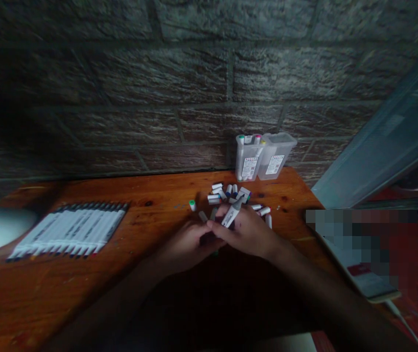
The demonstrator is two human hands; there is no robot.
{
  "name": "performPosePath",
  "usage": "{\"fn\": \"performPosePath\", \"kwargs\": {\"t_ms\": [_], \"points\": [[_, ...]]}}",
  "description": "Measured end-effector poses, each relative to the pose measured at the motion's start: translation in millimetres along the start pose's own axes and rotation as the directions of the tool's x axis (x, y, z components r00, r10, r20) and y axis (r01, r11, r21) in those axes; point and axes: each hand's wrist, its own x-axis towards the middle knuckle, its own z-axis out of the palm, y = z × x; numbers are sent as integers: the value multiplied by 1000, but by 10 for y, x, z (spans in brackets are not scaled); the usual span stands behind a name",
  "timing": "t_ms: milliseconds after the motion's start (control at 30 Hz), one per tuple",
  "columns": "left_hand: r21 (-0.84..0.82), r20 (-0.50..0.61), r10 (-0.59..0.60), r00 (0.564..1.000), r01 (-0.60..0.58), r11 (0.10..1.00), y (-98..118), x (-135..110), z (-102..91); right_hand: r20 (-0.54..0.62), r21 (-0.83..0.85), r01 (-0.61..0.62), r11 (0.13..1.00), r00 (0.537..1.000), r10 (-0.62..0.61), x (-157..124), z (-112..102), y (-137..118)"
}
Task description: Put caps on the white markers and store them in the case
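Nearest my camera are 2 bare forearms point(312, 278), dim and soft-edged, leading in to the left grip point(190, 239) and the right grip point(247, 230), which sit close together over the worktop point(153, 188). I have the right grip closed on a marker point(232, 215): a smooth white barrel with a grey end, lying tilted between thumb and fingers, the grey end slanting up and away from me. The left grip is curled just beside it; whether it holds anything, I cannot tell in this shadow.

The worktop is orange-brown wood, grained and knotted. Just beyond the right grip I see loose short white pieces point(215, 198), rounded and tube-like, some with coloured ends. Beyond the left grip a green-ended piece point(193, 206) stands upright. Well left of the left grip, slim white pens point(71, 229) with dark ends lie side by side in a slanted row.

Farther past the right grip stand 2 translucent plastic containers point(283, 142), labelled in white, before a rough, block-patterned wall point(201, 78).
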Motion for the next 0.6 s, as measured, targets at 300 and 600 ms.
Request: {"fn": "performPosePath", "kwargs": {"t_ms": [300, 600], "points": [[-73, -63, -21, 998, 17, 997, -55, 0, -6, -56, 106, -71, 992, 995, 78, -6, 33, -21], [-251, -140, -78, 987, 41, 967, -51, 21, -23, -201, 392, -98, 915, 961, 189, 46, 106, 87]]}}
